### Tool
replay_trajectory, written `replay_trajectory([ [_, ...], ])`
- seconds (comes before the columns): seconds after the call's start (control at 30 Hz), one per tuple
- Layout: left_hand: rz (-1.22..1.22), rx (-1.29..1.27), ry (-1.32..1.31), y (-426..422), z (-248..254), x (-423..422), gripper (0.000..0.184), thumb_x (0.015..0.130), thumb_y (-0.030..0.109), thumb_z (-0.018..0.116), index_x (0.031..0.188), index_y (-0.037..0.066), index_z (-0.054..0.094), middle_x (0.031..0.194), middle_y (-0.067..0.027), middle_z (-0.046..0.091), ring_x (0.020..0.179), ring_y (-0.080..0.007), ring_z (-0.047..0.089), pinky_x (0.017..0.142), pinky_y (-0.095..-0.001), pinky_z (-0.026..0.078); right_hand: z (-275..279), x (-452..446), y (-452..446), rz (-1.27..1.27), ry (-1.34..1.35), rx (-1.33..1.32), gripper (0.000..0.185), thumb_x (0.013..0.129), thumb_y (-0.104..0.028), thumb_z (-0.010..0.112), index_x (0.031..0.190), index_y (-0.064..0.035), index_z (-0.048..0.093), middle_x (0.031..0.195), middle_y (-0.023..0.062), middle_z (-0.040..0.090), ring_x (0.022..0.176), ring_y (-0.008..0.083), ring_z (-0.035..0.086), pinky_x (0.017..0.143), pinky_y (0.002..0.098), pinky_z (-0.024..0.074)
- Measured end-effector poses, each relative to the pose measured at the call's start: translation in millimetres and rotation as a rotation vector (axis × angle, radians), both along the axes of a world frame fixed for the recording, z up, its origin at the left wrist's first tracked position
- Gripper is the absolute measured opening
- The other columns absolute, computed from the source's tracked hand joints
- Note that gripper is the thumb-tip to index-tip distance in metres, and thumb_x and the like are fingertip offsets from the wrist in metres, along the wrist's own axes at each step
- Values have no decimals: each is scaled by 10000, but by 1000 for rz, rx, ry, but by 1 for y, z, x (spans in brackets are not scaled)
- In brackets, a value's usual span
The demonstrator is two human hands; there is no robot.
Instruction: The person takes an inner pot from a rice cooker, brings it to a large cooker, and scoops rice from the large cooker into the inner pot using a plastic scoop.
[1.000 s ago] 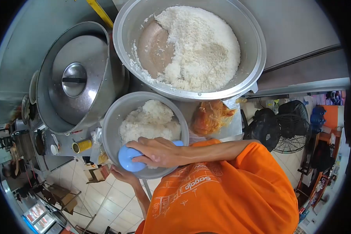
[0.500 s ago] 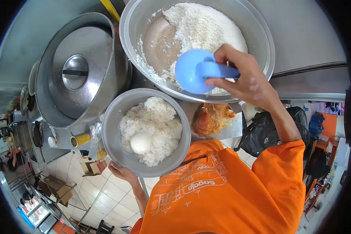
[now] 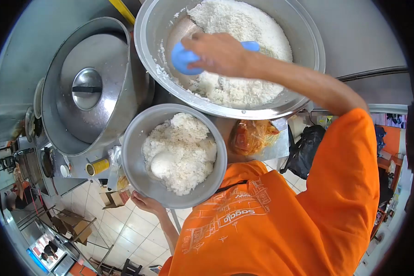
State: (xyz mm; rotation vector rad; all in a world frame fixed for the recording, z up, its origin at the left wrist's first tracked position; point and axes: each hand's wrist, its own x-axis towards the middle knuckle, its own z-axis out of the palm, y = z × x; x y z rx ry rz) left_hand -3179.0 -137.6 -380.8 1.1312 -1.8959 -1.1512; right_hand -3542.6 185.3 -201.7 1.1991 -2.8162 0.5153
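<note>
My right hand (image 3: pixel 216 54) is closed around a blue plastic scoop (image 3: pixel 181 60), held over the left part of a large metal basin (image 3: pixel 310 50). White rice (image 3: pixel 234 20) fills much of that basin, while bare metal shows on its left side. My left hand (image 3: pixel 147 204) grips a grey bowl (image 3: pixel 134 161) at its lower left edge; some fingers are hidden beneath it. Inside the bowl lies a heap of rice (image 3: pixel 184 156), with a smooth rounded mound at its left.
Left of the basin stands a big metal pot (image 3: pixel 50 101) with a lid (image 3: pixel 108 55) sunk inside. A plastic bag of orange-red food (image 3: pixel 253 137) lies below the basin. A yellow can (image 3: pixel 97 167) and a clear bag (image 3: pixel 116 168) are left of the bowl.
My right hand has moved left and farther over the basin with the scoop, and the forearm now stretches across the rice. My left hand and the bowl have barely moved.
</note>
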Motion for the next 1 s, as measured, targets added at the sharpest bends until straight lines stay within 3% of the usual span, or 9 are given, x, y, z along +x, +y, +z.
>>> replay_trajectory([
  [0.17,47,29,6,17,23,-14,309,1028,276,409,985,-7,527,939,-99,539,863,-203,498,822,-337,414,-17,-69,47,-97,151,23,379,963,-338,510,1231,-73,462,985,210,631,873,380,621,742,468,483],
  [0.2,57,61,21,14,19,-12,313,1026,280,414,990,-10,529,945,-102,543,875,-209,508,825,-338,415,14,-67,47,-347,-230,144,447,962,-377,520,1305,-101,441,1053,195,639,971,379,618,810,463,485],
  [0.23,74,85,6,13,18,-10,313,1026,280,414,990,-10,529,945,-102,543,875,-209,508,825,-338,415,10,-72,65,-333,-153,59,448,971,-392,503,1329,-133,428,993,196,664,873,367,656,723,474,510],
  [0.3,68,64,-77,9,18,-9,313,1025,278,416,994,-12,532,949,-109,551,898,-218,525,837,-341,418,52,-39,64,-404,-296,161,949,778,-477,748,1453,-55,231,1313,275,479,1178,452,519,1051,556,417],
  [0.4,15,10,-132,-5,1,3,307,1026,273,411,1008,-9,531,972,-109,551,912,-217,528,851,-346,421,37,-31,121,-86,65,98,553,941,-443,552,1371,-123,416,1086,187,647,1029,369,622,831,453,502],
  [0.5,23,72,-100,-5,2,2,299,1029,267,403,1030,-5,526,1004,-105,546,921,-215,524,864,-347,421,44,-13,133,-44,216,193,678,903,-585,533,1416,-169,381,976,196,667,771,392,665,717,483,522],
  [0.57,23,98,-110,-1,8,-2,306,1031,274,397,1034,-4,525,1007,-104,544,924,-215,524,863,-348,421,44,-11,139,-469,-17,376,655,914,-611,489,1363,-137,446,917,227,662,772,387,666,689,478,531],
  [0.8,32,50,-226,2,19,-6,343,1032,299,387,1046,-12,531,1000,-115,550,918,-235,534,842,-363,426,-1,-44,120,-430,3,642,594,950,-600,421,952,-10,494,670,234,623,661,400,646,614,470,529],
  [1.0,113,37,-293,6,22,-12,357,1031,297,392,1057,-26,542,997,-133,569,896,-239,541,823,-371,432,-27,-62,83,-625,-381,664,666,951,-618,400,1039,34,499,628,182,620,652,357,671,650,474,539],
])
